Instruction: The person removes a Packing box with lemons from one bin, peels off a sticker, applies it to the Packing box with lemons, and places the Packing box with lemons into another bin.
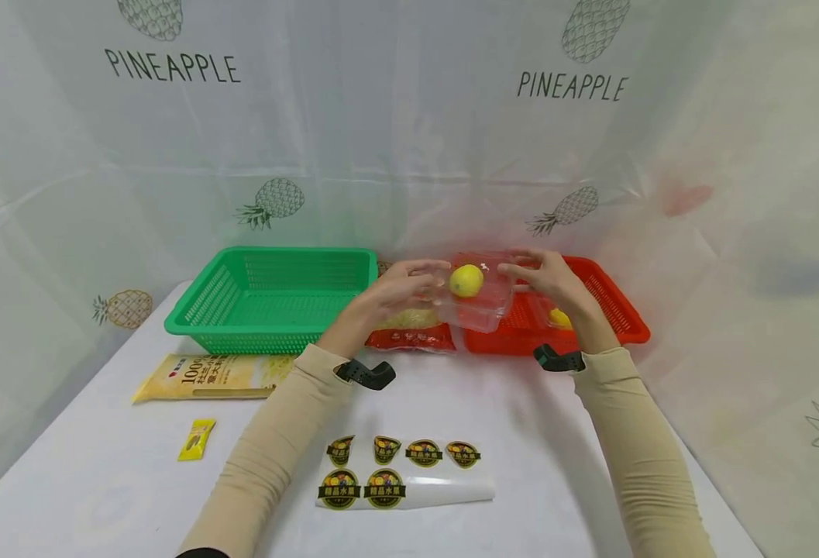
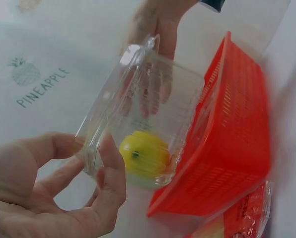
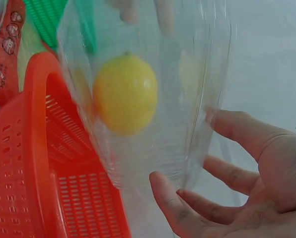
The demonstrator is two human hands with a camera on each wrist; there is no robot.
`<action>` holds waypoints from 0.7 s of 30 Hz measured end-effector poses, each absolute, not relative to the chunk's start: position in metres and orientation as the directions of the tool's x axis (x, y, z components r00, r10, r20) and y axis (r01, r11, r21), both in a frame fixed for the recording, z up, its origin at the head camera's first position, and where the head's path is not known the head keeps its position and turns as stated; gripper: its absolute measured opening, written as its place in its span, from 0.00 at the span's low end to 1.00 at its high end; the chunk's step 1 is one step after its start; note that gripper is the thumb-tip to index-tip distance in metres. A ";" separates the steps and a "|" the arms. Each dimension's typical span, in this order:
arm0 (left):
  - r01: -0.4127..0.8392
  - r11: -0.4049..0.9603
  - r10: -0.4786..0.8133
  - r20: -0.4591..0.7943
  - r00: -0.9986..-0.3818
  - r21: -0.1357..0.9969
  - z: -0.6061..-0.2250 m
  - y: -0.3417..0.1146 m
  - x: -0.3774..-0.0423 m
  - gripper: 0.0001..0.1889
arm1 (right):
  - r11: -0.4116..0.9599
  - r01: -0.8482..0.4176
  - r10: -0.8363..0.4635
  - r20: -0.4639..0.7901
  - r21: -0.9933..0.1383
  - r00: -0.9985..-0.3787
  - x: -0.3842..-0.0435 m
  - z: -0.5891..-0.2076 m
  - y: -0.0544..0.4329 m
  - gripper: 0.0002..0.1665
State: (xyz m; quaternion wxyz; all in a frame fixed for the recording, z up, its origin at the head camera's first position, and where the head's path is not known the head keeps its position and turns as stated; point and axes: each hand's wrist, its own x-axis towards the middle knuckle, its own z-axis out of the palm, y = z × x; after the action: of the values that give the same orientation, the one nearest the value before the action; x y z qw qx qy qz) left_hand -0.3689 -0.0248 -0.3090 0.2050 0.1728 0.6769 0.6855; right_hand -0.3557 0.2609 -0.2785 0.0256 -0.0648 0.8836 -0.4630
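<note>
Both hands hold up a clear plastic fruit box [image 1: 477, 316] by its two ends, over the left part of the red basket [image 1: 631, 332]. Inside the box lies one yellow lemon [image 1: 466, 280]. My left hand [image 2: 58, 183] pinches the box's rim between thumb and fingers. At the opposite end, my right hand [image 3: 252, 173] has its thumb and fingers curled about the box wall. A second lemon [image 1: 559, 318], in clear packaging, sits in the red basket, partly behind the right forearm.
To the left stands a green basket [image 1: 193, 310]. Between the baskets lies a red-and-clear food bag [image 1: 409, 339]. A yellow pasta bag [image 1: 207, 376], a small yellow packet [image 1: 196, 440] and a sheet of round fruit stickers [image 1: 444, 492] lie nearer. A pineapple-print curtain [image 1: 409, 116] hangs behind.
</note>
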 end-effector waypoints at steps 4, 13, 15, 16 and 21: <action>-0.023 0.018 0.531 -0.029 -0.847 1.000 -0.308 -0.036 -0.361 0.20 | 0.574 -0.089 -0.150 0.003 -0.814 -0.989 -0.357 -0.279 0.259 0.41; -0.064 -0.010 0.547 -0.048 -0.836 0.998 -0.313 -0.056 -0.351 0.17 | 0.619 -0.133 -0.220 -0.009 -0.774 -0.975 -0.349 -0.279 0.254 0.39; -0.057 -0.003 0.566 -0.045 -0.823 0.998 -0.313 -0.060 -0.348 0.18 | 0.627 -0.147 -0.250 -0.019 -0.765 -0.968 -0.347 -0.280 0.254 0.39; -0.048 0.000 0.576 -0.040 -0.817 0.999 -0.313 -0.061 -0.346 0.19 | 0.633 -0.156 -0.265 -0.023 -0.758 -0.964 -0.346 -0.280 0.254 0.39; -0.019 0.018 0.592 -0.026 -0.806 1.000 -0.312 -0.069 -0.338 0.19 | 0.627 -0.182 -0.328 -0.045 -0.757 -0.943 -0.337 -0.277 0.249 0.35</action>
State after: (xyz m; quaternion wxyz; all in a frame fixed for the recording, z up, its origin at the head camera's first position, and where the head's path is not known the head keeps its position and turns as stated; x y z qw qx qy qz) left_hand -0.3378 -0.0687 -0.3121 0.2286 0.2120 0.6757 0.6680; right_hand -0.3374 0.2491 -0.2768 0.0896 -0.1423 0.8976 -0.4076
